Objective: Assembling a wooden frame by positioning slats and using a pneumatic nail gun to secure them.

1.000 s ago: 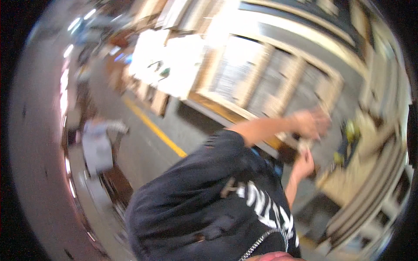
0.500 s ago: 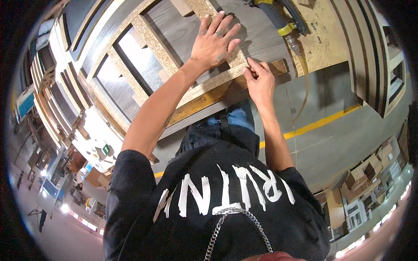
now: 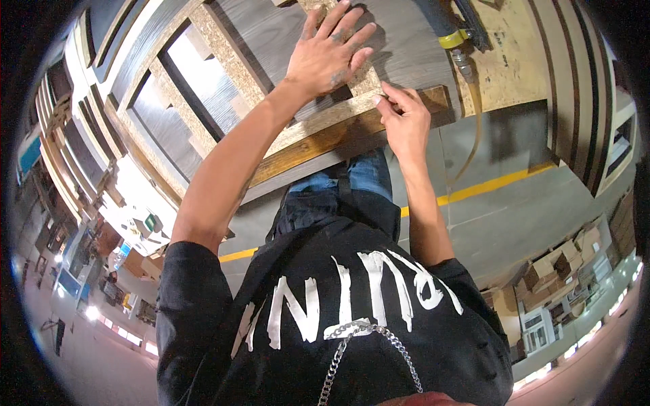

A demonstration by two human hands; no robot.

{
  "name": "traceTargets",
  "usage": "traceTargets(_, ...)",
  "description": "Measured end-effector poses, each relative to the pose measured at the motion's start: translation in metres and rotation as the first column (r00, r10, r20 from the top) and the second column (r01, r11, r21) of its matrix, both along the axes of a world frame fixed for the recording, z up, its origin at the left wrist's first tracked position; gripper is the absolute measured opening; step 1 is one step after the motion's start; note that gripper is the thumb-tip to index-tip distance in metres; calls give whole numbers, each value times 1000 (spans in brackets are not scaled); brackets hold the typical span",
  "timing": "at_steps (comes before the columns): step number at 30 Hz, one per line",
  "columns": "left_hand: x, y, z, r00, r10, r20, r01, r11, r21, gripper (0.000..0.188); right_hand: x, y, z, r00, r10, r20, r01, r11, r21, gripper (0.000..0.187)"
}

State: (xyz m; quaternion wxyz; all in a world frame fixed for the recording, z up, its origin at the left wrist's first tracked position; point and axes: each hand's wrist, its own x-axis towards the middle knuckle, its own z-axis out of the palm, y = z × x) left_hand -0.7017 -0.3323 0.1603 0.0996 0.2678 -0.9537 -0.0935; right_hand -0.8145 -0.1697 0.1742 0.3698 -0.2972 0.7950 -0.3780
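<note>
My left hand [image 3: 332,54] lies with fingers spread on a particleboard strip [image 3: 366,81] that runs away from me. This strip meets a front particleboard rail [image 3: 325,118] at a corner. At that corner my right hand [image 3: 406,118] is closed, its thumb and index finger pinching the particleboard edge; the other fingers are curled. Both particleboard pieces lie on a grey wood-grain panel [image 3: 412,59]. A brown-stained wooden bar [image 3: 318,143] runs along the near side of the rail, just below my right fingertips.
An air-powered tool [image 3: 450,34] with a yellow band and a hose [image 3: 479,118] lies on a plywood surface [image 3: 511,68] at the far right. Long edged boards [image 3: 575,81] stand beyond it. More particleboard framing [image 3: 227,54] extends left. A yellow line [image 3: 501,184] crosses the floor.
My left hand still rests spread on the strip, and my right fingers remain at the corner, with thumb and index slightly shifted. The view has moved a little, so the workpiece appears higher and further left.
</note>
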Motion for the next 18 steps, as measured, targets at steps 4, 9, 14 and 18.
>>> traceTargets(4,1,0,-1,1000,-3,22,3,1000,-14,49,-1,-1,1,999,-20,35,21,1000,-12,29)
traceTargets(9,1,2,2,1000,9,8,-9,1000,21,49,-2,-1,4,999,42,-20,-41,999,31,30)
traceTargets(14,2,3,2,1000,15,-6,-15,999,36,50,-4,0,4,998,31,63,-32,999,13,30)
traceTargets(18,1,4,1,1000,13,7,-13,1000,21,50,-11,-1,14,978,14,206,-29,997,71,31)
